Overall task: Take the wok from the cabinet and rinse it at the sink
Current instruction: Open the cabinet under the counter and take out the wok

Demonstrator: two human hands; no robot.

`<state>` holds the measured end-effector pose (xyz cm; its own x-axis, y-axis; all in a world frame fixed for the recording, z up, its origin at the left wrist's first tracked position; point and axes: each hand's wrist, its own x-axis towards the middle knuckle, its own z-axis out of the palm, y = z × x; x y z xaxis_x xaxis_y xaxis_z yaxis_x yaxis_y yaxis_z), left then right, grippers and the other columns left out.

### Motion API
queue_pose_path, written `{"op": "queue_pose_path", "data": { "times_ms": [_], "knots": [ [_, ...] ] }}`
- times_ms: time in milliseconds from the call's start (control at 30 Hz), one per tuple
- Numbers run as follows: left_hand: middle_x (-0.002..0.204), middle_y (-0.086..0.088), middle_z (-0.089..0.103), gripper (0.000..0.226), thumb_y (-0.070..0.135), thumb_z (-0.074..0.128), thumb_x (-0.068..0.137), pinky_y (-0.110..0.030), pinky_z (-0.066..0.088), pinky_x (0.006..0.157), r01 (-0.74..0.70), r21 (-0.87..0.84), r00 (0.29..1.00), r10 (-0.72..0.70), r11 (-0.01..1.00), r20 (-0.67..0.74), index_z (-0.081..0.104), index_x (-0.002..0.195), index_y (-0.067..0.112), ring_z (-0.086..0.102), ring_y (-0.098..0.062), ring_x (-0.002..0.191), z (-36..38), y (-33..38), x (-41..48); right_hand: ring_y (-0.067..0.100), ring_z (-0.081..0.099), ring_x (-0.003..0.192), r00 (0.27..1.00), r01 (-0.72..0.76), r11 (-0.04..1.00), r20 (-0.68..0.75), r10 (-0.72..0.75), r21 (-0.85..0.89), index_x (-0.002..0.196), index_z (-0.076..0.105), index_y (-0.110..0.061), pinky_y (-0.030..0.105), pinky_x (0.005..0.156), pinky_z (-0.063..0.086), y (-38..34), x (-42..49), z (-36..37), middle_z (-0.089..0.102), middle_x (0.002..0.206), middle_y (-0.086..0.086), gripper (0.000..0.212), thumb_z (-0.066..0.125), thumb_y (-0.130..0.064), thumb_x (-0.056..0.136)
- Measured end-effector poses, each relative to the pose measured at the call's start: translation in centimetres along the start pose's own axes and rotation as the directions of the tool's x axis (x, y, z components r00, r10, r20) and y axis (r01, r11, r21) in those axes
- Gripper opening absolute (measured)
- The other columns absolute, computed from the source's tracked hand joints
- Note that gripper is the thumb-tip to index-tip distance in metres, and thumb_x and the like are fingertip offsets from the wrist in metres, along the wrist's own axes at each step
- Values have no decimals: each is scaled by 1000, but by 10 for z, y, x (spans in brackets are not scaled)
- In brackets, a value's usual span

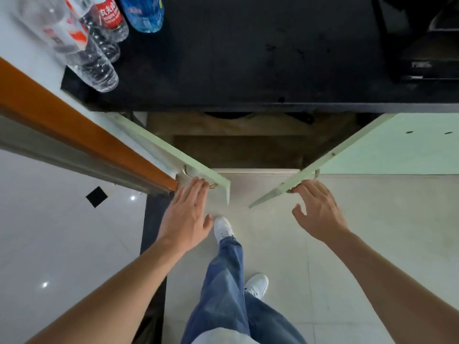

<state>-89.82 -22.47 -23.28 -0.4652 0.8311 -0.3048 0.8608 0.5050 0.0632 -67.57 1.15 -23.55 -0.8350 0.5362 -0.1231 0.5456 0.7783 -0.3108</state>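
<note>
Pale-green cabinet doors (173, 155) stood open, left hand (187, 214) and right hand (319, 209) spread wide, fingertips touching their handles, gripping nothing.

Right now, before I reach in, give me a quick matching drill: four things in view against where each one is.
Things:
1. left hand
2. right hand
3. water bottles
4. white shoe

Places:
A. on the counter, upper left
B. fingertips at the right cabinet door's edge
C. on the floor tiles between the hands
D. fingertips at the left cabinet door's handle

Pairs: 1-D, 2-B, 3-A, 4-C
</note>
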Motion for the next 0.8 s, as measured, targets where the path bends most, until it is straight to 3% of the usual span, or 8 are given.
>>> {"op": "queue_pose_path", "data": {
  "times_ms": [100, 267, 400, 500, 600, 667, 733, 800],
  "knots": [
    [164, -9, 22, 84, 58, 41, 92, -40, 17, 121, 23, -2, 1000, -23, 1000, 0, 14, 156, 12, 18, -23, 151, 8, -11, -39, 39, 60, 118, 997, -38, 999, -71, 37, -15, 108, 69, -5, 57, 109, 43, 18, -42, -6, 67, 122, 16, 25, 55, -13, 90],
    [162, -6, 29, 84, 70, 17, 90, -43, 13, 121, 272, -229, 960, -279, 935, 0, 24, 154, 15, 21, -21, 151, 2, -11, -80, 37, 51, 132, 938, -328, 944, -104, 331, 42, 106, 69, 1, 53, 118, 23, 26, -97, -10, 66, 128, 18, 49, 35, -34, 99],
    [151, -17, 43, 77, 59, 37, 93, -55, 35, 114, 443, -435, 865, -502, 784, -25, 30, 149, 6, 42, -34, 139, -6, 5, -75, 46, 47, 129, 792, -586, 793, -90, 604, 165, 119, 56, 14, 58, 111, 36, 29, -106, -10, 57, 132, 31, 44, 52, -25, 100],
    [159, -23, 25, 84, 35, 59, 94, -55, 38, 112, 441, -488, 832, -547, 753, -93, 10, 154, 3, 34, -39, 142, -13, 18, -66, 53, 43, 127, 689, -674, 693, -119, 715, 258, 147, 26, 4, 61, 102, 43, 29, -110, -17, 41, 144, 33, 63, 57, -16, 96],
    [162, -21, 19, 91, 7, 67, 82, -49, 23, 121, 246, -217, 942, -285, 945, -174, 12, 154, 1, 20, -35, 150, -15, 22, -57, 47, 28, 142, 760, -623, 780, -193, 621, 59, 154, 11, -4, 57, 113, 32, 28, -109, -24, 23, 158, 28, 85, 60, 6, 85],
    [164, -21, 12, 93, -5, 66, 78, -44, 18, 123, 78, -91, 992, -87, 993, -91, 12, 154, 0, 13, -33, 152, -13, 25, -45, 43, 18, 149, 845, -531, 838, -151, 512, -126, 154, 13, -2, 52, 121, 23, 27, -98, -24, 17, 161, 28, 96, 62, 15, 73],
    [164, -23, 0, 87, -3, 60, 85, -44, 18, 123, 70, -30, 995, -67, 997, 75, 7, 154, 0, 8, -37, 152, -11, 33, -27, 41, 16, 151, 900, -434, 877, -67, 430, -205, 154, 16, 0, 51, 122, 24, 22, -81, -18, 18, 162, 27, 96, 64, 13, 72],
    [163, -25, -8, 86, 11, 58, 91, -51, 19, 121, 207, -5, 951, -200, 978, 235, 2, 154, 2, 3, -45, 150, -14, 43, -10, 37, 15, 152, 914, -395, 901, 28, 406, -178, 154, 15, -5, 49, 119, 28, 21, -67, -7, 18, 163, 22, 88, 64, -1, 82]
  ]
}}
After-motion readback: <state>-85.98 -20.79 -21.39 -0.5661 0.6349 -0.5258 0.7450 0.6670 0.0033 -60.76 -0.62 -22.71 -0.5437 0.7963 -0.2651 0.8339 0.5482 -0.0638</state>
